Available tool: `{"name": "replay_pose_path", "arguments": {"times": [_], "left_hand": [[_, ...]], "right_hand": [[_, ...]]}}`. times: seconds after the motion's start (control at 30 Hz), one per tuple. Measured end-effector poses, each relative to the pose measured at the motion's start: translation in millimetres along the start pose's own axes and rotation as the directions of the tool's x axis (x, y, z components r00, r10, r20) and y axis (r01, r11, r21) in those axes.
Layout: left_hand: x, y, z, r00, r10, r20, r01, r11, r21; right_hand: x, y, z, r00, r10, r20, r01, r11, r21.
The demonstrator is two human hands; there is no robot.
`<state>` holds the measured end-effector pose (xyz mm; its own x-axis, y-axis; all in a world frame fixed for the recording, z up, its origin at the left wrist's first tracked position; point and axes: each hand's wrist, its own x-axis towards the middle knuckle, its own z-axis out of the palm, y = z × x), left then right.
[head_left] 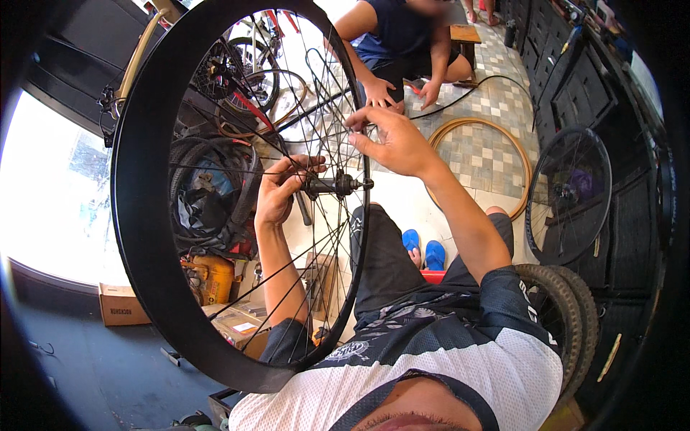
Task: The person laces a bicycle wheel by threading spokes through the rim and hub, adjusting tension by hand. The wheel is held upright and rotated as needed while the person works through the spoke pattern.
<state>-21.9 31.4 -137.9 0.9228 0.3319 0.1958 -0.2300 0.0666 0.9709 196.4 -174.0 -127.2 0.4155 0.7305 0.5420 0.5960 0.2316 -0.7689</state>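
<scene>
A bicycle wheel (136, 208) with a deep black rim stands upright in front of me, its lower edge against my shirt. Thin black spokes cross from the rim to a black hub (330, 185), some of them at uneven angles. My left hand (277, 190) reaches in among the spokes beside the hub, thumb and fingers closed on the wheel there; spokes partly cover the fingertips. Higher up, at the rim's right side, my right hand (395, 144) has its thumb and fingers apart, the tips close to several spokes. Whether they touch one is too fine to tell.
Another person (392, 54) sits opposite, hands low. A tan rim hoop (528, 161) lies on the tiled floor. A second wheel (530, 208) leans on the dark drawers at right, near tyres (586, 323). Bicycle parts, a yellow machine (215, 279) and cardboard boxes (121, 305) crowd the left.
</scene>
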Motion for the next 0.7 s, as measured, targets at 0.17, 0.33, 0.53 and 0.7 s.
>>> {"name": "replay_pose_path", "arguments": {"times": [0.17, 0.33, 0.53, 0.7], "left_hand": [[-7, -2, -5, 1.0, 0.017, -0.012, -0.017, 1.0, -0.012], [-7, -3, -8, 0.999, 0.035, 0.008, -0.034, 0.996, -0.088], [-3, -6, -2, 0.999, 0.034, 0.009, -0.033, 0.997, -0.063], [-15, -12, -11, 0.997, 0.037, -0.061, -0.042, 0.995, -0.09]], "right_hand": [[-13, 14, 2, 0.966, 0.026, 0.255, -0.02, 0.999, -0.025], [-18, 32, 22, 0.977, 0.116, 0.177, -0.132, 0.988, 0.078], [-13, 26, 26, 0.998, 0.021, -0.055, -0.036, 0.957, -0.289], [-7, 53, 34, 0.997, -0.069, 0.034, 0.077, 0.93, -0.36]]}}
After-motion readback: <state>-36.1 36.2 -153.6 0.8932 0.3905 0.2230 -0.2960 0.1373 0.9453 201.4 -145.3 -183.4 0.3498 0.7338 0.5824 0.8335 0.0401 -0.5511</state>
